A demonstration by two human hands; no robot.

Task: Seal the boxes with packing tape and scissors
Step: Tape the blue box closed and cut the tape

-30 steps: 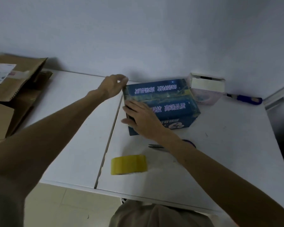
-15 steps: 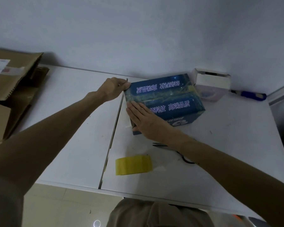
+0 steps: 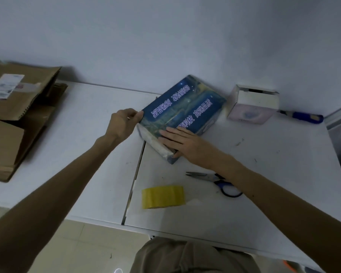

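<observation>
On the table (image 3: 264,184) lies one blue box (image 3: 185,109), left fingers (image 3: 135,116) pinching its corner, right fingers (image 3: 170,134) flat atop.

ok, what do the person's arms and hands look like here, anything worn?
Both arms are bare to the frame edge, no sleeves showing. Left hand and right hand wear no gloves; no watch, ring or wristband is visible. The only clothing in view is a khaki garment at the bottom edge.

Blue-handled tool (image 3: 303,116) by wall (image 3: 165,36) at rt, white table (image 3: 83,138), beige floor (image 3: 77,245).
</observation>
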